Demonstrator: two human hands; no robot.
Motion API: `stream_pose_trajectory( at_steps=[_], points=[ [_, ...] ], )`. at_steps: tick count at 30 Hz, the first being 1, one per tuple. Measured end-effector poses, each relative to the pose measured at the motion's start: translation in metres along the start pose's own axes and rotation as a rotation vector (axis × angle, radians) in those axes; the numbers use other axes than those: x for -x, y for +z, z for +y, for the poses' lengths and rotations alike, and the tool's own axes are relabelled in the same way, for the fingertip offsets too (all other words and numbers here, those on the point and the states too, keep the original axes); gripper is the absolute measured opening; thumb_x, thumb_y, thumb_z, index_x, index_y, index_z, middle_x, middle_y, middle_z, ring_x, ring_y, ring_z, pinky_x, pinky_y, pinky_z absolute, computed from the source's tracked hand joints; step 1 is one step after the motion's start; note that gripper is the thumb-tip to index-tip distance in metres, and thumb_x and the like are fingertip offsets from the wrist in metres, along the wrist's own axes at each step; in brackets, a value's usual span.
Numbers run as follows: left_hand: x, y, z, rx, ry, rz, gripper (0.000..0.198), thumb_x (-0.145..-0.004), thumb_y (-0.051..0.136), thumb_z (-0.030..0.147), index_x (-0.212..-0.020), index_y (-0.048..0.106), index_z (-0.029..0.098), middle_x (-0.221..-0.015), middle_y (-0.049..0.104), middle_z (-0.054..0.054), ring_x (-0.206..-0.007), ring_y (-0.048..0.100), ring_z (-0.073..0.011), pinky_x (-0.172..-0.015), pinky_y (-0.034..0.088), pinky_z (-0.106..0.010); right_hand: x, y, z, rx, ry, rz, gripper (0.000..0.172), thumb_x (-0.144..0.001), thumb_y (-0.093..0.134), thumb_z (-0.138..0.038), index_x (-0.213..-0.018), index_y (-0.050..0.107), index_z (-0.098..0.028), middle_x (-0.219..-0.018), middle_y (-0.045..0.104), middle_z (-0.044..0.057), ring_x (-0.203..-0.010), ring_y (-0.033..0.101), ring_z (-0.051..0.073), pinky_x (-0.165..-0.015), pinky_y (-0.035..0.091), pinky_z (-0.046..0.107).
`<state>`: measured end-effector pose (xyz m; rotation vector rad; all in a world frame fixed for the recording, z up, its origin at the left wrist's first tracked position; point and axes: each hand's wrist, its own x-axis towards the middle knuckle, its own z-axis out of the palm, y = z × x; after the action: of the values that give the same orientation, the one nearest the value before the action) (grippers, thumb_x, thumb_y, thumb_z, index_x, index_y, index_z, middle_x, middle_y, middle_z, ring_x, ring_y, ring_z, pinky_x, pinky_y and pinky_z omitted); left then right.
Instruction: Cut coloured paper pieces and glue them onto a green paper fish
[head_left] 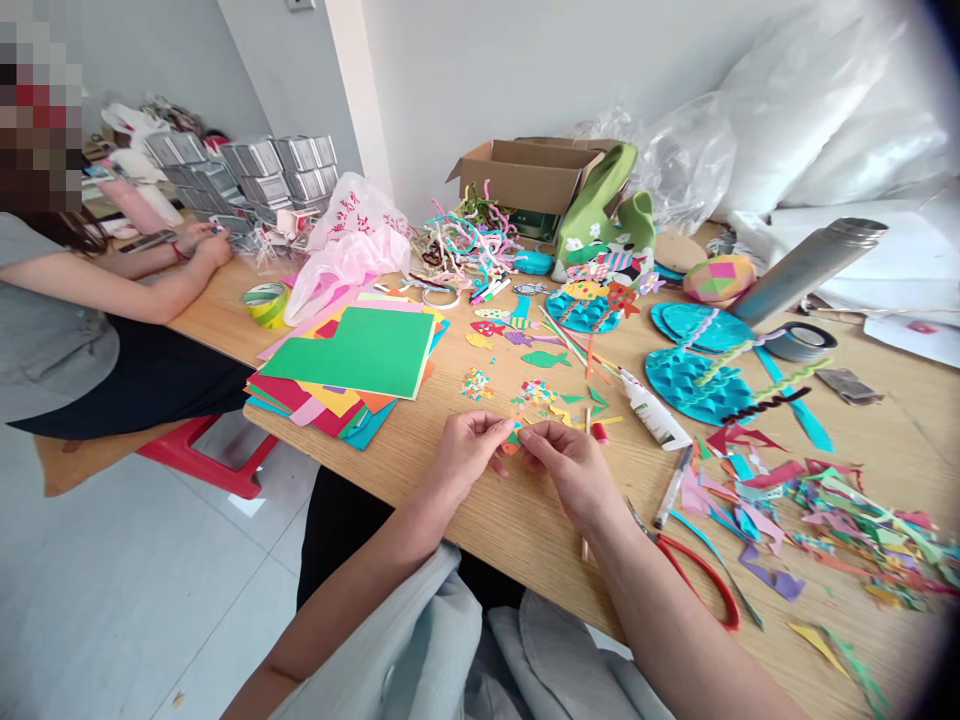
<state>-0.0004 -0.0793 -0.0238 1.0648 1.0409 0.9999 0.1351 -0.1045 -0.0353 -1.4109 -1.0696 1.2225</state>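
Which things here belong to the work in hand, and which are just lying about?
In hand: paper piece, pinched between left hand and right hand; probably also the glue and scissors close by.
Lying about: flask, box, pink bag, tape roll.

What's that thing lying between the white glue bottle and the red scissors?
A grey pen lies on the table between the glue bottle and the red scissors. The head view shows it.
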Motion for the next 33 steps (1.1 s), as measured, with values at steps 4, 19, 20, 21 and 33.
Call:
stream_pose_trajectory(
  at_steps=[4, 19, 20, 21, 33],
  points=[
    [0.0007, -0.0002, 0.0007, -0.009, 0.009, 0.013, 0.019, -0.07, 0.066, 0.031, -0.064, 0.063, 0.013, -0.059, 0.059, 0.001, -0.041, 0.052, -0.0074, -0.037, 0.042, -0.018, 0.0, 0.0001, -0.0006, 0.01, 0.003, -0.008, 0.031, -0.069, 0.069, -0.047, -0.066, 0.063, -0.017, -0.055, 0.055, -0.001, -0.051, 0.043, 0.011, -0.05, 0.03, 0.026],
    [-0.0002, -0.0017, -0.0029, -0.037, 0.012, 0.015, 0.018, -0.07, 0.064, 0.03, -0.067, 0.065, 0.012, -0.063, 0.06, -0.001, -0.048, 0.054, -0.009, -0.04, 0.047, -0.02, 0.0006, 0.0, -0.0067, -0.127, 0.074, -0.043, 0.037, -0.067, 0.069, -0.053, -0.058, 0.061, -0.018, -0.055, 0.057, 0.001, -0.053, 0.05, 0.013, -0.052, 0.035, 0.026],
    [-0.0003, -0.0019, -0.003, -0.039, 0.013, 0.011, 0.019, -0.07, 0.064, 0.03, -0.068, 0.065, 0.012, -0.063, 0.061, -0.001, -0.048, 0.054, -0.0091, -0.04, 0.046, -0.02, 0.0006, 0.0, -0.0066, -0.11, 0.065, -0.038, 0.038, -0.067, 0.07, -0.053, -0.058, 0.062, -0.017, -0.055, 0.057, 0.001, -0.053, 0.049, 0.013, -0.052, 0.035, 0.026],
    [-0.0004, -0.002, -0.0031, -0.039, 0.014, 0.01, 0.019, -0.07, 0.064, 0.03, -0.068, 0.065, 0.012, -0.063, 0.061, -0.001, -0.048, 0.054, -0.0092, -0.04, 0.046, -0.02, 0.0005, 0.0, -0.0061, -0.088, 0.054, -0.032, 0.037, -0.066, 0.071, -0.053, -0.06, 0.062, -0.017, -0.055, 0.057, 0.0, -0.052, 0.048, 0.012, -0.051, 0.034, 0.026],
    [-0.0014, -0.0026, -0.003, -0.007, -0.024, -0.002, 0.019, -0.068, 0.066, 0.03, -0.066, 0.066, 0.012, -0.059, 0.061, -0.001, -0.041, 0.053, -0.0079, -0.038, 0.043, -0.019, 0.0002, -0.0013, -0.0035, 0.003, 0.021, -0.033, 0.037, -0.065, 0.072, -0.052, -0.065, 0.065, -0.016, -0.054, 0.054, -0.001, -0.051, 0.042, 0.01, -0.048, 0.027, 0.025]
  ],
)
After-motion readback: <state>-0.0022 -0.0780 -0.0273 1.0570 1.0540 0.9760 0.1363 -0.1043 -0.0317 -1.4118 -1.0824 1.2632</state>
